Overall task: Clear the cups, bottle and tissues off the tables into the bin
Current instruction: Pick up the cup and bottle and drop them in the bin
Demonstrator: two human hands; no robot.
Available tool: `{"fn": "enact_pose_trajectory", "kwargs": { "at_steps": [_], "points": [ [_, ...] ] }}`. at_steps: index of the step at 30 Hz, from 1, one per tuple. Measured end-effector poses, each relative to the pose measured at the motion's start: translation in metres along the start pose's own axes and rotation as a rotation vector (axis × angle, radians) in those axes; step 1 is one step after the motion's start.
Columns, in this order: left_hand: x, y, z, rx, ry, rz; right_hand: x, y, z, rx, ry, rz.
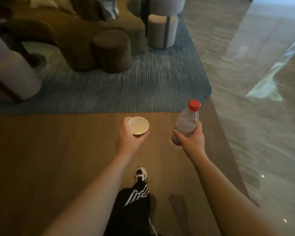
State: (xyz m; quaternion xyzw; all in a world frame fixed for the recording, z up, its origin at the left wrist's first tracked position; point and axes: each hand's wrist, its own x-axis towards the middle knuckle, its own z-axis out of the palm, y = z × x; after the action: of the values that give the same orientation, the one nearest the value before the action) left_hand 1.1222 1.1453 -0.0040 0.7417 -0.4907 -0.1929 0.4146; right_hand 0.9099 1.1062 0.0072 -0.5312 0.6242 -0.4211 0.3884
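Left hand [128,137] held a white paper cup [138,125], fingers wrapped round its side, over the brown wood floor [58,159] just short of the blue ribbed rug [143,86]. Right hand [191,138] gripped a clear plastic bottle with red cap [187,121], fingers curled round its lower body, near the rug's corner.

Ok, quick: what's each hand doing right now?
Left hand: closed around a white paper cup.
Right hand: closed around a clear plastic bottle with a red cap.

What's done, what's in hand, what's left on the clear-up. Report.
Done: nothing can be confirmed binned; no bin or table top shows. In hand: the left hand holds a paper cup, the right hand a red-capped plastic bottle, carried over the wooden floor beside the blue rug. Left: binning both; no tissues in view.
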Motion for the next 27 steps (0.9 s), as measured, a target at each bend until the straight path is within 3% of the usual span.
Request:
{"fn": "enact_pose_trajectory", "kwargs": {
  "at_steps": [8,18,27],
  "points": [
    [0.184,0.031,0.112,-0.023,-0.143,0.067,0.187,0.01,0.002,-0.008,0.113,0.025],
    [0.393,0.134,0.248,0.02,-0.254,0.158,0.419,-0.01,-0.026,-0.064,0.251,0.024],
    [0.558,0.201,0.437,-0.011,-0.29,0.196,0.656,0.044,-0.08,0.052,0.252,0.058]
  ]
}}
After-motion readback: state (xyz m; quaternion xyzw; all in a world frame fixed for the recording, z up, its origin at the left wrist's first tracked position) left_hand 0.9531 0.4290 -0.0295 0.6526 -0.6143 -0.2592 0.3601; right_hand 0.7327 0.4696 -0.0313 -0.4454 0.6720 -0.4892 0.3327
